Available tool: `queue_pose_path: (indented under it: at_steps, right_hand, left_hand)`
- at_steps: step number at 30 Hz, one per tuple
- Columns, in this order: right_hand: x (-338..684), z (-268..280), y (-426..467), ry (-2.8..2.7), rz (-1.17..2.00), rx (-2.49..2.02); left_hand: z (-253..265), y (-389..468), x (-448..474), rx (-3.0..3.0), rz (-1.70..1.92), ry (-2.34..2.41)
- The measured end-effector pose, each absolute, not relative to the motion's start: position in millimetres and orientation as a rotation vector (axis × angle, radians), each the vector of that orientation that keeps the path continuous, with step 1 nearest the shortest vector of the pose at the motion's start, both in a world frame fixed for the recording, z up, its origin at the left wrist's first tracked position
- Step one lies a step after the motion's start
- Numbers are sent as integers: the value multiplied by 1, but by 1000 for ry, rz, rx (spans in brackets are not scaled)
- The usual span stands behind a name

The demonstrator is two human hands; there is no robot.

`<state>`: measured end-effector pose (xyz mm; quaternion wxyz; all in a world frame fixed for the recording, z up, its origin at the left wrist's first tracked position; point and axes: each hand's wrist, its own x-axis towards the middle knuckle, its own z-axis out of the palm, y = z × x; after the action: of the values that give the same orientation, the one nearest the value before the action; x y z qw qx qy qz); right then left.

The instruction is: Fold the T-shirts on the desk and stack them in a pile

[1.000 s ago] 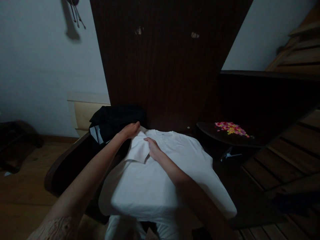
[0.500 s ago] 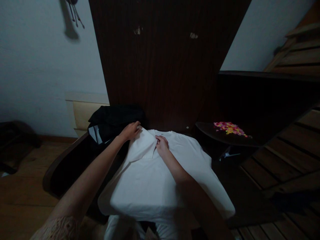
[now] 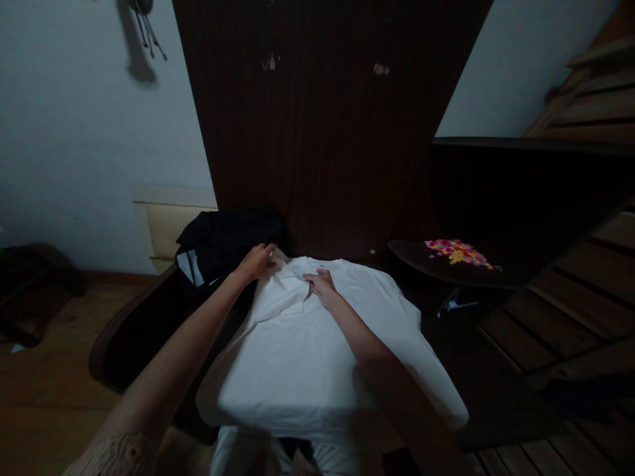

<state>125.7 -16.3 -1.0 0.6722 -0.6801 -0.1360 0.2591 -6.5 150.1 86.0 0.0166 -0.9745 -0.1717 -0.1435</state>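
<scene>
A white T-shirt (image 3: 297, 370) lies spread over a dark desk top, its neckline at the far side and its hem towards me. The left sleeve is folded inward over the shirt's front. At the left shoulder edge, my left hand (image 3: 258, 261) is closed on the fabric with its fingers bent. My right hand (image 3: 321, 285) pinches the shirt by the folded sleeve, just below the neckline. Both forearms reach across the cloth, and part of the fabric under the fingers is hidden.
Dark folded clothing (image 3: 228, 231) with a pale patch lies behind my left hand. Pink and yellow petal-like bits (image 3: 459, 253) cover a small dark shelf (image 3: 411, 258) at the right. A tall dark wooden panel (image 3: 322, 132) rises behind the shirt. Wooden slats stand at far right.
The raised fold of cloth between my hands has come down flatter onto the shirt. My left hand has lowered slightly; the right stays near the neckline.
</scene>
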Motion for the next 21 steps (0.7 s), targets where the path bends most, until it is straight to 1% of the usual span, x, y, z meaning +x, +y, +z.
queue_pose_path:
  at_steps: [3, 6, 10, 12, 14, 18, 21]
  right_hand:
    - [117, 8, -20, -274, 718, -1505]
    - [112, 18, -26, -358, 753, -1518]
    - [110, 21, -34, -524, 796, -1506]
    - [109, 18, -38, -627, 780, -1612]
    - [105, 14, -41, -751, 681, -1777]
    - [95, 15, -46, -1151, 307, -2113]
    - [88, 21, -45, -1369, 115, -2244]
  left_hand:
    - [93, 149, 0, -2990, -250, -542]
    - [99, 147, 5, -2935, -106, -563]
    - [104, 145, 9, -2911, -59, -592]
    - [105, 144, 10, -2907, -64, -594]
    - [105, 142, 11, -2896, -63, -604]
    - [103, 140, 14, -2871, -53, -622]
    - [104, 139, 16, -2860, -46, -628]
